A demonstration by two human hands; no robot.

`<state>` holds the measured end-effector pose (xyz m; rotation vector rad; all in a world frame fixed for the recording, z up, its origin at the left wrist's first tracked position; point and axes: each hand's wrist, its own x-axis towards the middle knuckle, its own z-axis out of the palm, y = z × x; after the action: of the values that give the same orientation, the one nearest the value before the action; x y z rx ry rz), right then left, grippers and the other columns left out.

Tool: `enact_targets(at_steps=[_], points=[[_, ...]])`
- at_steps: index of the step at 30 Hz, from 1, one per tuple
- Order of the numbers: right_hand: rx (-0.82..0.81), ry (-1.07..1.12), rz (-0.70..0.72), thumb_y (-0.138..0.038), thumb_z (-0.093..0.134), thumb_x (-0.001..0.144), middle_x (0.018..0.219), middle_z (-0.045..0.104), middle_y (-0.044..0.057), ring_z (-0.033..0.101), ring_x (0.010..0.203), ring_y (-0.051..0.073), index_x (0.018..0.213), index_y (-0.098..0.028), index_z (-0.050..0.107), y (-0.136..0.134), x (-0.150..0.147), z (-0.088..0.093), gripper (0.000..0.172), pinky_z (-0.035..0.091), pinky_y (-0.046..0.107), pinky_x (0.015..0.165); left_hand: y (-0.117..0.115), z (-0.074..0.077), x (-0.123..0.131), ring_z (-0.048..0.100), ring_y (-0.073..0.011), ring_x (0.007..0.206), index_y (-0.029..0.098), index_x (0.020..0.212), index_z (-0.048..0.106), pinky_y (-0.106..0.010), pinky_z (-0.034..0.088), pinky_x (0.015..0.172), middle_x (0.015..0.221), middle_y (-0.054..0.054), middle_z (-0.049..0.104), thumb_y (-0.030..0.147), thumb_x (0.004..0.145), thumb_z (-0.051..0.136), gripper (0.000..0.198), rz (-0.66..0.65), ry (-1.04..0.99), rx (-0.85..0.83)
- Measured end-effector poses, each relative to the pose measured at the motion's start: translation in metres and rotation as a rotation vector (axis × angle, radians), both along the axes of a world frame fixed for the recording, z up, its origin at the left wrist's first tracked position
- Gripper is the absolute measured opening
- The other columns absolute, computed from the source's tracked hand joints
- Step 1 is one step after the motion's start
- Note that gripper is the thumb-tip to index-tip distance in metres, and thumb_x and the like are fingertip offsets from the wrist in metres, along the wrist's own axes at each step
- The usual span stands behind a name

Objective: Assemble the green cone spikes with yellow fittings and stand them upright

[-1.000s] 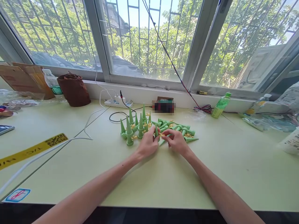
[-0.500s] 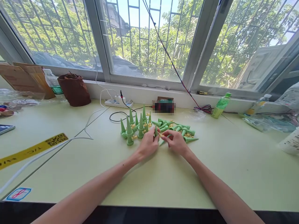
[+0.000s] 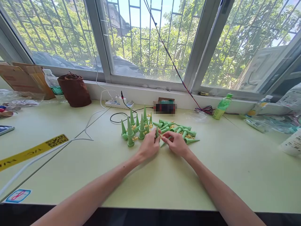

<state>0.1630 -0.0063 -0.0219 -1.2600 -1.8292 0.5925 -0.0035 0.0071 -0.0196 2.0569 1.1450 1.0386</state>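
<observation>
My left hand (image 3: 148, 146) is closed around an upright green cone (image 3: 156, 133) on the pale green table (image 3: 94, 163). My right hand (image 3: 176, 143) pinches a small yellow piece against that cone's side. Left of my hands, several green cones (image 3: 135, 128) stand upright with yellow pieces on them. Behind and right of my right hand lies a heap of green cones (image 3: 180, 129) on their sides, mixed with loose yellow pieces.
A white cable (image 3: 77, 136) and a yellow tape strip (image 3: 33, 151) cross the table's left side. A brown pouch (image 3: 74, 90), power strip (image 3: 118, 102), black cable, green bottle (image 3: 222, 106) and plastic bags (image 3: 277, 122) lie along the window sill.
My hands have stayed in place; my right fingers have closed in slightly toward the cone held in my left hand.
</observation>
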Motion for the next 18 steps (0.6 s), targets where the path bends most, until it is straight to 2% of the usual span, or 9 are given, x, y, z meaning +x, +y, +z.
enact_targets(at_steps=[9,18], points=[[-0.008,-0.008,0.017,-0.029,0.059,0.086,0.082,0.068,0.002,0.053,0.050,0.010,0.090,-0.018,0.066,0.0005,0.0005,-0.0029,0.014,0.043,0.023,0.050,0.0014,-0.0011,-0.0009,0.053,-0.0149,0.064,0.018,0.100,0.053,-0.027,0.041,0.065,0.076,-0.001,0.060,0.020,0.089,0.043,0.015,0.010,0.011,0.014],[0.001,-0.053,0.040,-0.030,0.055,0.090,0.079,0.069,0.004,0.057,0.054,0.013,0.085,-0.018,0.067,0.0009,0.0001,-0.0035,0.017,0.043,0.025,0.053,0.0027,-0.0046,-0.0012,0.056,-0.0156,0.065,0.019,0.102,0.053,-0.028,0.041,0.065,0.081,-0.002,0.064,0.021,0.089,0.043,0.016,0.012,0.030,0.009]])
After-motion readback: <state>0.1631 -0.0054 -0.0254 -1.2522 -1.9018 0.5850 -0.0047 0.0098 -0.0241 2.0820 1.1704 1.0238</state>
